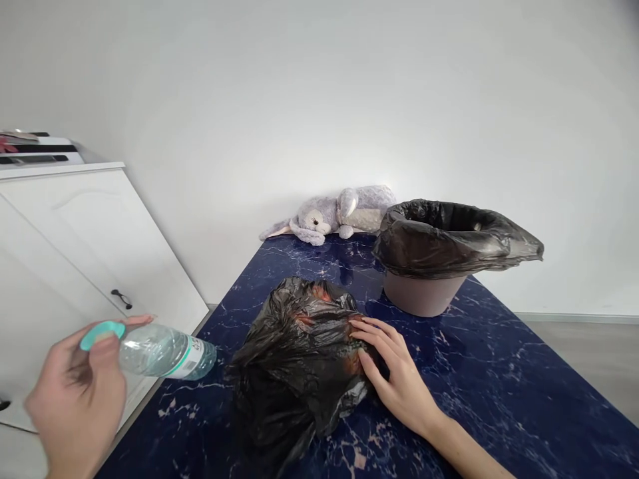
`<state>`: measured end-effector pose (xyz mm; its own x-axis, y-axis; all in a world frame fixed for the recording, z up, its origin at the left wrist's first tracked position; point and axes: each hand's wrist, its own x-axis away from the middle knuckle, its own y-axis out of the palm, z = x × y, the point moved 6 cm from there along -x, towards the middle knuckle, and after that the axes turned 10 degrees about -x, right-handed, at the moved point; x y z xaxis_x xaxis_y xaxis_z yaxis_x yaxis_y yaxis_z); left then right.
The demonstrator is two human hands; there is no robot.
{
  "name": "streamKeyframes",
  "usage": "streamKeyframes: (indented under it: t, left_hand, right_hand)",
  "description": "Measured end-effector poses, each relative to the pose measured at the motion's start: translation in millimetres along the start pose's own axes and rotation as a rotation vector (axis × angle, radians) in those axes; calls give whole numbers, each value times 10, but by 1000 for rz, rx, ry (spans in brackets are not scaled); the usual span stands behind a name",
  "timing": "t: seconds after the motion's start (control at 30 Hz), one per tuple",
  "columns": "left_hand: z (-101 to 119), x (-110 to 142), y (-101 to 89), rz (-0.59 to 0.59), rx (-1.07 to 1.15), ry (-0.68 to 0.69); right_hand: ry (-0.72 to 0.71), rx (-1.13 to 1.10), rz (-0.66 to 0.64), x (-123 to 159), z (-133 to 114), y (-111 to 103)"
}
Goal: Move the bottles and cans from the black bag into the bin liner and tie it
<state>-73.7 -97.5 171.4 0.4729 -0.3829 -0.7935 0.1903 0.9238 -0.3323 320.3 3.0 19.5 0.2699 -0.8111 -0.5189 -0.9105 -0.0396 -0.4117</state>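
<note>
At the left, my left hand (82,392) is closed round the neck end of a clear plastic bottle (167,350) with a teal cap and a white-and-teal label. The bottle lies nearly level in the air, its base pointing right over the table's left edge. A crumpled black plastic bag (299,359) lies on the table, with reddish-orange things showing faintly through it. On the bag's right side rests my right hand (394,372), fingers stretched and slightly spread. What the bag holds is mostly hidden.
A brownish bin (424,296) with a black liner (439,239) folded over its rim stands at the back right. Behind, a grey plush rabbit (319,216) lies against the wall. The blue marbled table (499,379) has a white cabinet (90,253) on its left.
</note>
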Motion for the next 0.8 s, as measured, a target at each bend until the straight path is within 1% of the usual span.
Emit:
streamKeyframes:
  t: [0.1,0.23,0.3,0.37,0.43,0.53,0.6,0.67,0.8]
  left_hand:
    - [-29,-75,125,-5,8,-76]
    - [-134,-64,375,-107,119,-138]
    - [-183,-25,512,-150,199,-101]
    - [-259,36,642,-168,246,-67]
    - [-384,118,774,-187,232,-94]
    - [-560,252,950,-224,141,-140]
    - [-622,329,1071,-293,100,-135]
    - [-668,386,1198,-408,59,-147]
    - [-765,458,1376,-663,-74,-237]
  right_hand:
    - [-5,-2,0,-1,-10,-3]
    - [3,-12,-2,-4,-21,-6]
    - [1,-16,7,-4,-25,-11]
    - [3,-19,11,-3,-22,-10]
    - [9,-22,11,0,-15,-6]
    - [3,-22,14,3,-7,-2]
    - [-4,-16,15,5,-4,0]
    - [-7,-13,15,7,-1,2]
    - [14,-21,16,15,7,1]
